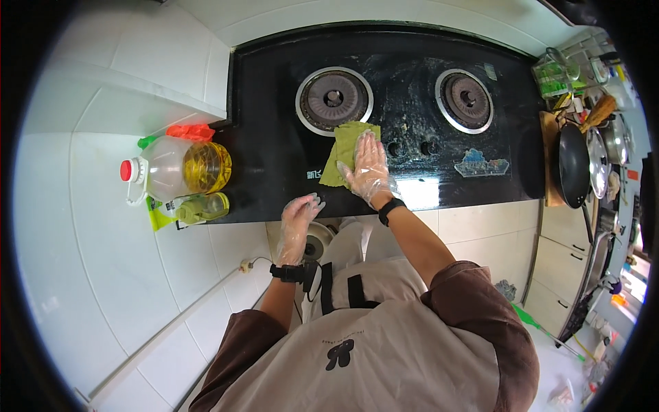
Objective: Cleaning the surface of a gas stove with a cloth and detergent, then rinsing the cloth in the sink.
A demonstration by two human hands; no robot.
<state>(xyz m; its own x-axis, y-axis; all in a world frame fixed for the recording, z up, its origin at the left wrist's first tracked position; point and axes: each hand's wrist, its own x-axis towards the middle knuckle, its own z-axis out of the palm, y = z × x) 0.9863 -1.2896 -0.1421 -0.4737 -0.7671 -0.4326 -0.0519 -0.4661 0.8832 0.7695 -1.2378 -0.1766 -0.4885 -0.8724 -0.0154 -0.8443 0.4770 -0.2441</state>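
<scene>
A black glass gas cooktop (412,118) with pale smears and residue lies before me. Its left burner (334,99) and right burner (465,99) have metal rims. My right hand (369,167), in a clear plastic glove, presses flat with its fingers extended on a green cloth (342,154), just below the left burner. Two black knobs (412,149) sit to the right of that hand. My left hand (300,219), also gloved, hovers at the front edge with its fingers slightly curled and no object visible in it.
A large oil bottle with a red cap (170,169) and a smaller green-tinted bottle (203,207) stand at the left end. To the right are a black wok (572,165), a metal lid (596,162) and a wooden board (552,159). White tiled walls enclose the left side.
</scene>
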